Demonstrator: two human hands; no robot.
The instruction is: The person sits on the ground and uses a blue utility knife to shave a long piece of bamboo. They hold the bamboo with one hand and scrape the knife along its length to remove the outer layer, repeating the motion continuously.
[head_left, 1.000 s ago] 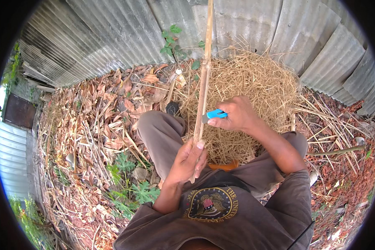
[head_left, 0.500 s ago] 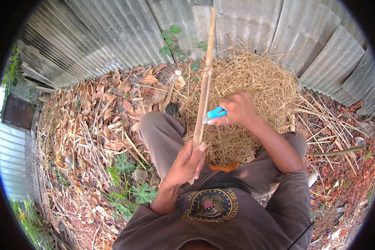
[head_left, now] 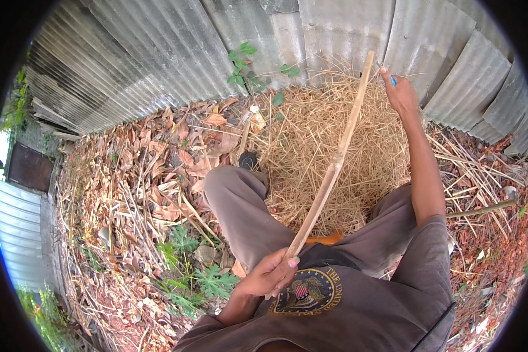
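My left hand grips the near end of a long thin bamboo strip close to my chest. The strip slants up and away to the right, its far tip level with my right hand. My right hand is stretched out far ahead beside that tip and is closed on a blue-handled tool, of which only a small blue bit shows. Beneath the strip lies a heap of pale shavings and straw. My knees in grey-brown trousers frame the heap.
A corrugated metal wall curves behind the heap. Dry brown leaves and green weeds cover the ground on the left. Loose bamboo sticks lie at the right. An orange object shows between my legs.
My right hand with the blue tool has slid from the middle of the strip out to its far tip, arm now extended. The left hand has drawn the strip's near end lower toward my chest.
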